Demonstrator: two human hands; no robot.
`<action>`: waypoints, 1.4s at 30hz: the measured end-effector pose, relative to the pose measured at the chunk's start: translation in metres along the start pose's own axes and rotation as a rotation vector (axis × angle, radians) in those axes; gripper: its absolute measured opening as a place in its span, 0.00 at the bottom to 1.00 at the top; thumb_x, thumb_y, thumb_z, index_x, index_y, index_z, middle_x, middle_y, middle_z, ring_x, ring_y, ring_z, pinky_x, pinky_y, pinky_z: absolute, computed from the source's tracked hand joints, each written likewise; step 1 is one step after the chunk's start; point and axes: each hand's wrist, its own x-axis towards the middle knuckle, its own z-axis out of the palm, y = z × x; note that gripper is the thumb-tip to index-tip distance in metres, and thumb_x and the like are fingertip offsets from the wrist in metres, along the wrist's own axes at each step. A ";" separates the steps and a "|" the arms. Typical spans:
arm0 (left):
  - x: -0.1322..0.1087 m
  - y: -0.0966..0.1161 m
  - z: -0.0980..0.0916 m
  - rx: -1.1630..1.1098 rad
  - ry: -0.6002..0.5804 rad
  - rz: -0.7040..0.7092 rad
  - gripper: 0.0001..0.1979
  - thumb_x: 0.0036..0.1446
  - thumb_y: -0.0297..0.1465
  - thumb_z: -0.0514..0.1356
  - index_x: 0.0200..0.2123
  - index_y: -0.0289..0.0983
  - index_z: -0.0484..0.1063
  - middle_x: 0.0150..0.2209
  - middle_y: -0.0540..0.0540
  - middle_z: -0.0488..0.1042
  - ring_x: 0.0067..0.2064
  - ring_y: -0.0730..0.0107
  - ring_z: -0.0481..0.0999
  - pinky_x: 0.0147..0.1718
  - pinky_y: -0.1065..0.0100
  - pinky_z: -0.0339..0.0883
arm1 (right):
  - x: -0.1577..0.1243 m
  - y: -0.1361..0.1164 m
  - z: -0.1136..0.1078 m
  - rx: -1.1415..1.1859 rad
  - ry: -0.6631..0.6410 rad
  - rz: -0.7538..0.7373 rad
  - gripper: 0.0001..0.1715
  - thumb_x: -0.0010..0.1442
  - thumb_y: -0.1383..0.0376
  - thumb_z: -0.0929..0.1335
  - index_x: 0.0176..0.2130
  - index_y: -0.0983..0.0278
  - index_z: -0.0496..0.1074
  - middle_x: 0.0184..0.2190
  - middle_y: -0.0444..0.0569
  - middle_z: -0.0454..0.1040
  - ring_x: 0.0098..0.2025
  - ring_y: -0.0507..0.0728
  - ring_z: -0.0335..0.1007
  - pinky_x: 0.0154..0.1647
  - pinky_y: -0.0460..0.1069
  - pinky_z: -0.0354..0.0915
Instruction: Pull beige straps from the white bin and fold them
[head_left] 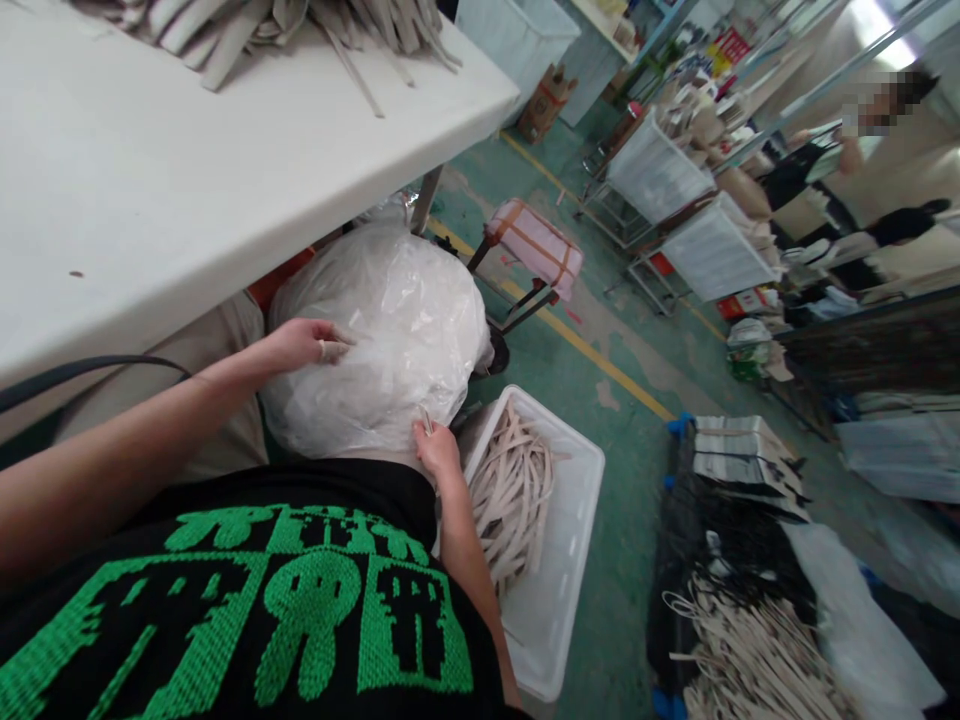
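A large clear plastic bag (390, 330), puffed up and crinkled, rests in front of my body beside the table. My left hand (304, 345) is closed at the bag's left side, with the plastic pinched at its fingertips. At the lower right edge of the same bag, my right hand (439, 452) is also closed, thumb and fingers together on the plastic. Whatever is inside the bag cannot be made out through the film.
A white table (187, 180) with a pile of beige strips (247, 30) stands at left. A white crate (555, 600) of tangled strips (517, 490) sits by my right arm. Beyond are a pink-padded stool (536, 245), a bundle of strips (765, 640), loaded carts and a person.
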 end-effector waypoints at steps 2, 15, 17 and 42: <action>-0.010 0.016 0.002 -0.231 0.010 0.007 0.21 0.42 0.47 0.73 0.35 0.39 0.81 0.31 0.46 0.81 0.33 0.62 0.79 0.38 0.63 0.75 | -0.002 -0.006 -0.004 -0.006 -0.007 0.013 0.19 0.71 0.55 0.65 0.39 0.61 0.82 0.19 0.45 0.70 0.31 0.60 0.75 0.40 0.50 0.69; -0.057 0.050 0.025 -0.602 0.023 0.220 0.24 0.38 0.47 0.80 0.36 0.40 0.85 0.33 0.47 0.83 0.34 0.64 0.80 0.37 0.67 0.75 | -0.027 -0.090 -0.045 0.905 -0.372 -0.244 0.38 0.69 0.39 0.63 0.44 0.69 0.81 0.13 0.36 0.61 0.15 0.47 0.51 0.20 0.44 0.55; -0.061 0.047 0.026 -0.508 0.017 0.316 0.21 0.42 0.47 0.78 0.36 0.40 0.85 0.34 0.46 0.84 0.37 0.61 0.81 0.42 0.65 0.76 | -0.027 -0.102 -0.045 0.966 -0.558 -0.157 0.39 0.75 0.42 0.57 0.40 0.69 0.81 0.12 0.35 0.60 0.13 0.46 0.42 0.18 0.44 0.55; -0.071 0.036 0.030 -0.010 -0.385 0.206 0.21 0.50 0.53 0.64 0.25 0.40 0.82 0.24 0.49 0.77 0.29 0.63 0.73 0.32 0.68 0.64 | -0.038 -0.106 -0.030 0.705 0.065 -0.354 0.17 0.58 0.54 0.71 0.25 0.62 0.73 0.13 0.36 0.61 0.18 0.49 0.57 0.23 0.45 0.58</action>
